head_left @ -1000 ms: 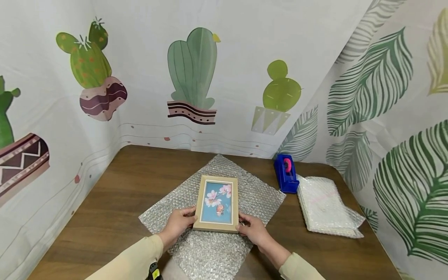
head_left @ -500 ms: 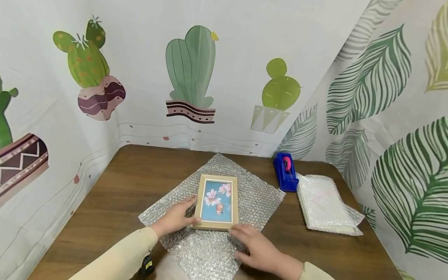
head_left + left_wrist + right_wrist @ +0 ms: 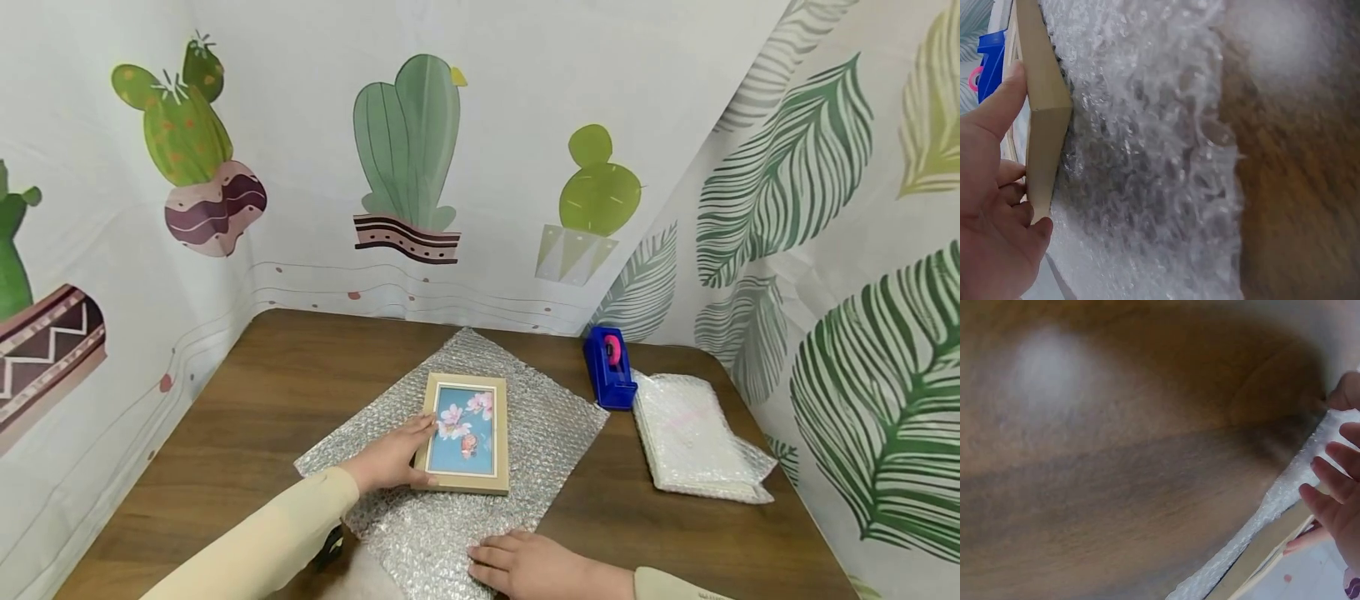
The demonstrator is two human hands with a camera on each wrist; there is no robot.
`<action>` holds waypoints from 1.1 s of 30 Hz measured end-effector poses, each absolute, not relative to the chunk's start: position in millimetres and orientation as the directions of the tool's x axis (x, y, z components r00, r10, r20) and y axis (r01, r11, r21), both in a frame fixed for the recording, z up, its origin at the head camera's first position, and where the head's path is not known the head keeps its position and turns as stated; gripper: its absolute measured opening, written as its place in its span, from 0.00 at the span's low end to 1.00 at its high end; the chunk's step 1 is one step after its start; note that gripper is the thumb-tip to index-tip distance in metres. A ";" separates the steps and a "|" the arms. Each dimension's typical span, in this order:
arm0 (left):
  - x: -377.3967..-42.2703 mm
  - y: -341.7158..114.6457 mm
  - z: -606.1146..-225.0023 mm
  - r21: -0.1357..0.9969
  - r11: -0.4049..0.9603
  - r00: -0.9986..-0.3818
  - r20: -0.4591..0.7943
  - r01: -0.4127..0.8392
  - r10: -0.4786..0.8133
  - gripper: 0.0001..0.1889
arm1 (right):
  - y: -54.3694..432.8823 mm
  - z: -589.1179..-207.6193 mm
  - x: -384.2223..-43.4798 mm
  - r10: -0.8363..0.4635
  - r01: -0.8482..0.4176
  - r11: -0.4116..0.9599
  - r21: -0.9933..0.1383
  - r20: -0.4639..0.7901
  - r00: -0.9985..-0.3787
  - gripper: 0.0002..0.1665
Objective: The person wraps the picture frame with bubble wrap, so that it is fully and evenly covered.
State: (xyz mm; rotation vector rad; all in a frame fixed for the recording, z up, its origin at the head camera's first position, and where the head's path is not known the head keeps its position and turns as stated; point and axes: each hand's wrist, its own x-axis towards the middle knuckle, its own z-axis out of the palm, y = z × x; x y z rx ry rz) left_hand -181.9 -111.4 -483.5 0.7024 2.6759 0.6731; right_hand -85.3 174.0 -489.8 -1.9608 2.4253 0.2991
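A picture frame point(image 3: 501, 433) with pale wood edges and a pink blossom picture lies face up on a sheet of bubble wrap point(image 3: 540, 400). My left hand point(image 3: 393, 457) rests on the frame's left edge, its thumb by the near left corner. From the left wrist view, the thumb lies across the frame's rim point(image 3: 1047, 69). Away from the frame, my right hand point(image 3: 532, 567) touches the wrap's near right part with its fingers extended. Loosely spread fingers point(image 3: 1325, 503) appear over the wrap's edge point(image 3: 1272, 500) in the right wrist view.
A blue tape dispenser point(image 3: 611, 371) with a pink roll stands at the back right of the wooden table point(image 3: 247, 433). Beside it lies a wrapped bubble-wrap bundle point(image 3: 690, 437). Printed curtains point(image 3: 495, 150) hang behind and at both sides.
My right hand has let go of the frame's right edge and moved down onto the near part of the bubble wrap. My left hand has shifted from gripping the side to resting over the edge.
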 end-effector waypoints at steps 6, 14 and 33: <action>-182.7 -111.1 -482.9 0.517 0.762 -0.825 -0.172 0.389 0.538 0.48 | 173.5 -494.3 -85.1 -0.989 -0.954 0.115 0.277 -0.054 -0.135 0.26; -189.9 -121.4 -478.4 0.567 0.724 -0.774 -0.220 0.394 0.594 0.46 | 173.8 -508.4 -81.4 -0.986 -0.937 0.156 0.311 0.106 -0.129 0.24; -191.0 -130.2 -481.2 0.494 0.759 -0.819 -0.150 0.424 0.554 0.41 | 125.1 -499.0 -110.3 -0.374 -0.649 0.613 -0.450 0.558 -0.740 0.10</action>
